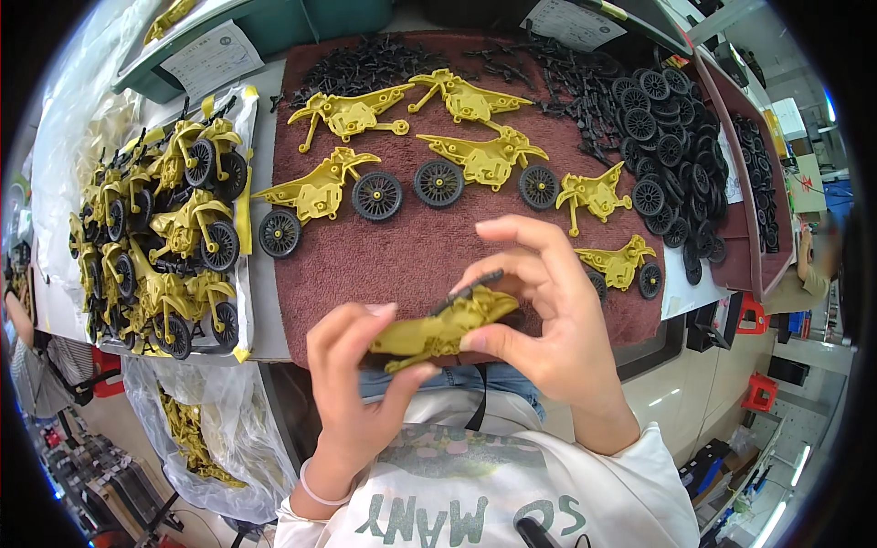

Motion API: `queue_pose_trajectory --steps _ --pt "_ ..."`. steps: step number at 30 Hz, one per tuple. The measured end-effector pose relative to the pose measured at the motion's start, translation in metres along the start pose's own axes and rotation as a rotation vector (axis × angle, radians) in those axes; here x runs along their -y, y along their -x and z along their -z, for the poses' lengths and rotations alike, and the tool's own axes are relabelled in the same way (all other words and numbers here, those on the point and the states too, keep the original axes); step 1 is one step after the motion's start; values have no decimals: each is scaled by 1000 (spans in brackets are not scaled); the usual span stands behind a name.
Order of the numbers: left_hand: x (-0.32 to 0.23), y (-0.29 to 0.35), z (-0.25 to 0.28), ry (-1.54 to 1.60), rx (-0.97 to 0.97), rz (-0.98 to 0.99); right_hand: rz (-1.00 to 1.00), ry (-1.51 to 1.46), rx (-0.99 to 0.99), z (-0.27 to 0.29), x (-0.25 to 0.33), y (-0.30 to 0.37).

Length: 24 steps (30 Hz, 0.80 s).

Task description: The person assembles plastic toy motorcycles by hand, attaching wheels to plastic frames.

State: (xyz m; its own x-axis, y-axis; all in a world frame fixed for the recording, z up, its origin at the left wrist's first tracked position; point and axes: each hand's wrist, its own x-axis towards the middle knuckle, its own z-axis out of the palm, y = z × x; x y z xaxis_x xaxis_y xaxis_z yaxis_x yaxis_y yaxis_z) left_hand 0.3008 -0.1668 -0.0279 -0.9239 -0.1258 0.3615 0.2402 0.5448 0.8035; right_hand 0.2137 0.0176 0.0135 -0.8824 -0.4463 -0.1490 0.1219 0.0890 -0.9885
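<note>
Above the front edge of a brown towel, both hands hold a yellow toy motorcycle body. My left hand grips its left end between thumb and fingers. With thumb below and fingers curved over the top, my right hand holds the other end. A thin black part sticks up along the body's upper side near my right fingers; how it attaches is partly hidden. Beyond the hands lie yellow half shells, among them one shell between two black spoked wheels.
Loose black wheels heap at the right of the towel, with small black parts along the back. At left, a tray carries several assembled yellow motorcycles. A plastic bag of yellow parts sits below the table edge. Green bins stand behind.
</note>
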Motion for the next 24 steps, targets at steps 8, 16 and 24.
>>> queue_pose_trajectory --steps 8,16,24 --pt "-6 -3 -2 729 -31 264 252 133 87 5 1 8" --pt "-23 -4 3 643 -35 202 298 64 61 4 -3 21" --pt "-36 -30 14 555 165 317 182 196 345 24 4 10"
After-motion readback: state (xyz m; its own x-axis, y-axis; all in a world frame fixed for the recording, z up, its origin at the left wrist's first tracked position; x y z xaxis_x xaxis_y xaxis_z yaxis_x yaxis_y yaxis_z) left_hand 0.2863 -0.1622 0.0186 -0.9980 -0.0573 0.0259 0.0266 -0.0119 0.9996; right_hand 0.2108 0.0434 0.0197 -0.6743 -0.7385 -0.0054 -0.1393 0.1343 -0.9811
